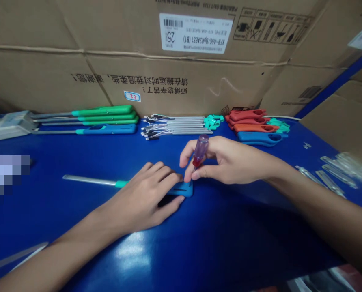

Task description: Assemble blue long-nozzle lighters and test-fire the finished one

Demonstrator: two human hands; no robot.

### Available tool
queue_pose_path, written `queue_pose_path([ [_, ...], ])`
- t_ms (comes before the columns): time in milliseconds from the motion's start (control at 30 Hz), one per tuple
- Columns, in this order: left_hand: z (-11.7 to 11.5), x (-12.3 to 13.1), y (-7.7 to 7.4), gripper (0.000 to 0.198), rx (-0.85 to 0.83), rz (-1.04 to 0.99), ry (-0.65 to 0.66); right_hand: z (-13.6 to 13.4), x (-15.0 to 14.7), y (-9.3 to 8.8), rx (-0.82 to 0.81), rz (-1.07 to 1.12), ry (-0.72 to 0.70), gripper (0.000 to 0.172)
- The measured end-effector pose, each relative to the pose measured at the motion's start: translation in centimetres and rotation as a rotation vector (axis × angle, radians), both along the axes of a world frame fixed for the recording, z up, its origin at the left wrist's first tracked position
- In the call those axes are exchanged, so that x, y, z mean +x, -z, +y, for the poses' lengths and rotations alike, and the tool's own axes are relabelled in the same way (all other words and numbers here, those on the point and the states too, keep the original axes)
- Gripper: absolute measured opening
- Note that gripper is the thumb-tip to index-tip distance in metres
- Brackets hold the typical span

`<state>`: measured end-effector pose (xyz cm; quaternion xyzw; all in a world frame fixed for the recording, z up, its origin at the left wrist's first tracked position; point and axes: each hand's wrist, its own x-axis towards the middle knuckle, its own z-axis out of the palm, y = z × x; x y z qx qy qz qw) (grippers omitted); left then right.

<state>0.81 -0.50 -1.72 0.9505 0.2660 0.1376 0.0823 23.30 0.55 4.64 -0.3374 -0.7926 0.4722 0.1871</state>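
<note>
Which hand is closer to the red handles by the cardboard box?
The right hand, holding a purple-handled screwdriver, is nearer: it is in front of the red handles and a little to their left. The left hand is farther left.

This looks like a factory assembly bench: a blue worktop [229,227] carries tidy rows of long tools [104,110] with green, blue and red plastic handles, plus loose metal strips [330,178], while big printed cardboard cartons [181,77] with barcode labels [196,33] stand stacked right behind it.
</note>
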Motion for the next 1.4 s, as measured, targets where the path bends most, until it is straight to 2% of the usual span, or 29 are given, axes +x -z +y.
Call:
queue_pose_path([
  [233,-0.1,-0.1,0.1,0.023,0.039,-0.008,-0.001,0.1,-0.4,0.3,0.037,-0.035,-0.01,0.002],
  [467,0.0,-0.1,0.1,0.021,0.042,-0.029,0.003,0.7,-0.6,1.7,0.067,0.071,-0.016,0.006],
  [733,0.1,-0.2,0.1,0.022,0.031,-0.005,-0.027,0.8,-0.6,3.0,0.184,0.193,0.087,0.015],
  [900,0.1,-0.2,0.0,0.019,0.009,0.001,-0.024,0.9,-0.6,3.1,0.197,0.171,0.125,0.019],
  [1200,0.2,-0.2,-0.1,0.019,0.015,-0.001,-0.025,0.7,-0.9,3.4,0.143,0.257,0.141,0.025],
  [1400,0.2,-0.3,0.0,0.024,0.01,0.003,-0.036,0.7,-0.9,3.4,0.119,0.228,0.172,0.026],
])
